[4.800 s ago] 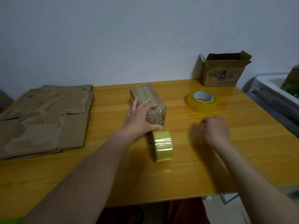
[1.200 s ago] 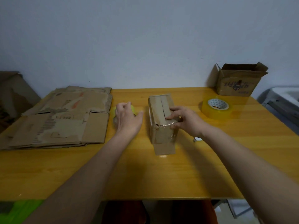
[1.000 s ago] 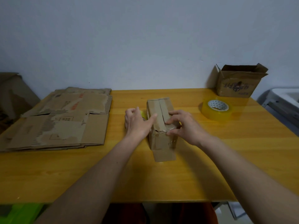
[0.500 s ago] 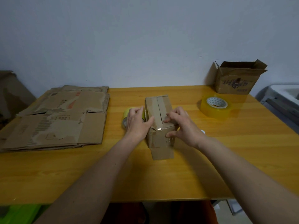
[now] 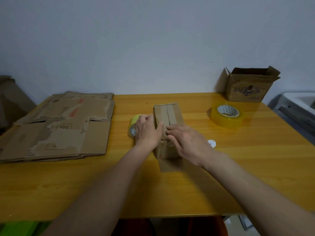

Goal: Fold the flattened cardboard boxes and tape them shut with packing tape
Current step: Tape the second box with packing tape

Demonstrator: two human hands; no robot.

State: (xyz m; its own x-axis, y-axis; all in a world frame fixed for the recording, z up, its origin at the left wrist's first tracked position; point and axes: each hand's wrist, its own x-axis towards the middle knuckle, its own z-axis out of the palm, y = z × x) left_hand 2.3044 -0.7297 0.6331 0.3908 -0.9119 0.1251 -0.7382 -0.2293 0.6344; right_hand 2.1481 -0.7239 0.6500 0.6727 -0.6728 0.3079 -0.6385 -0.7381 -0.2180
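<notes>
1. While the wooden surface (image 5: 221, 167) carries everything, a stack of flattened boxes (image 5: 58, 126) is seen lying at its left side, well apart from the work.
2. An open box (image 5: 247, 87) is stood at the far right corner, with a large tape roll (image 5: 225, 115) near it.
3. At the centre the folded box (image 5: 167, 116) is placed, its long axis running away from the person and its top seam left unsealed at the far part.
4. The left hand (image 5: 147, 132) is laid against the box's left side, fingers curled loosely and thumb pressed onto the top; a yellow tape roll (image 5: 134, 125) is half hidden just behind it.
5. The right hand (image 5: 185, 142) is laid flat over the near top edge, fingers (image 5: 170, 129) straight and pressing down, apparently smoothing tape; both hands are equally near.
</notes>
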